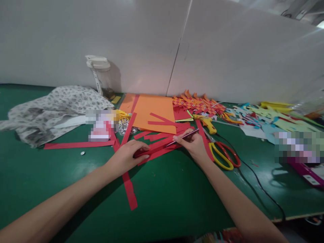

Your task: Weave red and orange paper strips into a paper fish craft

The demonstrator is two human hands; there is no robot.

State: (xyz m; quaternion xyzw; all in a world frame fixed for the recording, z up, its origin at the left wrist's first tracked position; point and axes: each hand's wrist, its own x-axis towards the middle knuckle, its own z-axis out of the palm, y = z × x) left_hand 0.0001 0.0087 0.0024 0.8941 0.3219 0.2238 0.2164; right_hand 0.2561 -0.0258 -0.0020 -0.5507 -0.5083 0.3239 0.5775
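Head view, left hand [126,153]: curving around the left end of a marked red strip [158,148], its thumb on the near side and its fingers on the far side; whether it is pinching or only pressing, I cannot tell.
Head view, right hand [192,143]: grasping a dark pen [189,133] between thumb and fingers, the pen slanting down to the left.
Pen tip: pointing at the red strip; whether it is touching, I cannot tell.
Red strip: lying between the two hands, near the middle of the desk [164,202], with loose strips [154,135] spreading beyond it.
Long strip [130,192]: reaching from under the left hand toward the near edge.
Orange paper [154,104]: lying flat behind the hands, bearing two crossing red strips.
Scissors [222,155]: resting just right of the right hand, showing one yellow and one red handle.
Glue gun [207,123]: lying behind the scissors.
Woven paper pieces [197,103]: heaping up by the wall [141,44].
Bottle [102,76]: standing behind a patterned cloth [63,104] at the left.
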